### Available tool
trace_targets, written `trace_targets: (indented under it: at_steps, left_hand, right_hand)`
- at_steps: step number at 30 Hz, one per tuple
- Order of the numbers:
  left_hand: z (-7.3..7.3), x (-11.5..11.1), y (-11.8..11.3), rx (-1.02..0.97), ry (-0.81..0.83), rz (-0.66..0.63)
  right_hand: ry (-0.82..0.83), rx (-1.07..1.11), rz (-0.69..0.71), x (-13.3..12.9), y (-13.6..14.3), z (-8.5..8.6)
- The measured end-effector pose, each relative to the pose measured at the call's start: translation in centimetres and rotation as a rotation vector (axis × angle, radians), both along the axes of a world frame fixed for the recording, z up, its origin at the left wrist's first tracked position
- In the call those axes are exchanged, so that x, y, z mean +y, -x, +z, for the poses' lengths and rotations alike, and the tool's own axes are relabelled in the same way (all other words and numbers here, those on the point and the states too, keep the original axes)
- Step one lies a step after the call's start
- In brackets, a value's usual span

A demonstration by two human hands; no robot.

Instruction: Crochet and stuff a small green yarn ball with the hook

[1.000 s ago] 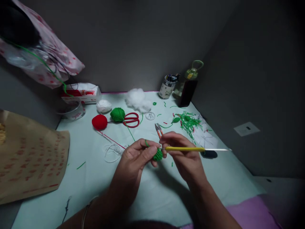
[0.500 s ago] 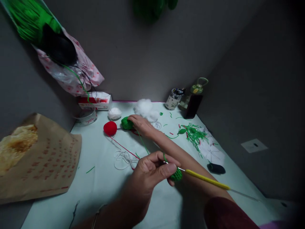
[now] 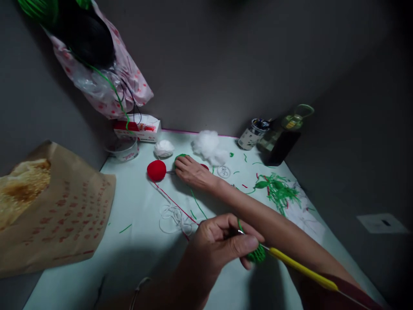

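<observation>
My left hand (image 3: 226, 245) pinches a small green crocheted piece (image 3: 257, 254) together with a crochet hook that has a yellow handle (image 3: 303, 269). The hook points down to the right. Farther back, my right hand (image 3: 193, 171) rests over a green yarn ball (image 3: 181, 157), its fingers curled on it and covering most of it. Green yarn (image 3: 198, 203) runs between the two hands. A red yarn ball (image 3: 156, 171) lies left of my right hand, and a white yarn ball (image 3: 164, 148) sits behind it.
A paper bag with flatbread (image 3: 77, 206) stands at the left. White stuffing (image 3: 209, 147), a pen can (image 3: 253, 134), a green-topped bottle (image 3: 280, 142) and a box (image 3: 145, 129) line the back. Green yarn scraps (image 3: 279, 189) lie right; a pink bag (image 3: 129, 77) hangs upper left.
The view has shifted. My right hand now covers more of the green ball, its fingers farther over it. My left hand still holds the green piece and hook.
</observation>
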State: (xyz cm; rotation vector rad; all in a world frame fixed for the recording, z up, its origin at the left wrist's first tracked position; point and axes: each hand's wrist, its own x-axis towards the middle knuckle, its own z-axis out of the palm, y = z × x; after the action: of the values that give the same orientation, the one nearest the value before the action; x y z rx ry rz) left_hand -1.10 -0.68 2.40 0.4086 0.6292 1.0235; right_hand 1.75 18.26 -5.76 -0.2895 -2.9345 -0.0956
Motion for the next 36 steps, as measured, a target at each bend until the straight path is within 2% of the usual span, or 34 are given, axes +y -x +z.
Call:
trace_targets:
  at_steps: [5,9,13,16,19,22,25,27,29,32,36]
  left_hand:
    - [-0.6,0.2,0.2,-0.006,0.012,0.001]
    - [-0.4,0.0,0.1,-0.009,0.006,0.004]
    - [0.1,-0.3,-0.1,-0.011,0.0,-0.015]
    - [0.5,-0.7,-0.4,-0.025,-0.01,-0.025]
    - [0.7,-1.2,-0.4,-0.038,-0.025,-0.032]
    - [0.9,-1.7,-0.3,-0.032,-0.05,-0.032]
    - [1.1,-1.8,-0.1,-0.019,-0.067,-0.02]
    - [1.2,-1.6,0.1,-0.02,-0.066,0.001]
    - [1.2,-1.3,0.5,-0.028,-0.056,0.03]
    - [1.2,-0.4,1.3,-0.039,-0.014,0.096]
    - [0.8,0.4,1.6,-0.01,0.021,0.211]
  right_hand:
    - [0.029,0.048,-0.087,-1.8,0.5,-1.1]
    - [0.096,0.094,-0.139,-3.1,-0.2,-1.2]
    - [0.199,0.16,-0.212,-4.7,-1.2,-1.3]
    - [0.301,0.229,-0.268,-6.4,-1.7,-2.2]
    - [0.415,0.314,-0.295,-6.5,-2.0,-2.5]
    - [0.464,0.433,-0.344,-4.3,-2.5,-0.7]
    - [0.422,0.585,-0.404,-1.8,-3.4,2.5]
    - [0.386,0.737,-0.452,-1.6,-4.6,4.4]
    - [0.435,0.765,-0.508,-3.2,-6.2,5.6]
    - [0.652,0.782,-0.606,-7.9,-9.6,6.4]
    - [0.94,0.816,-0.577,-14.6,-13.8,7.2]
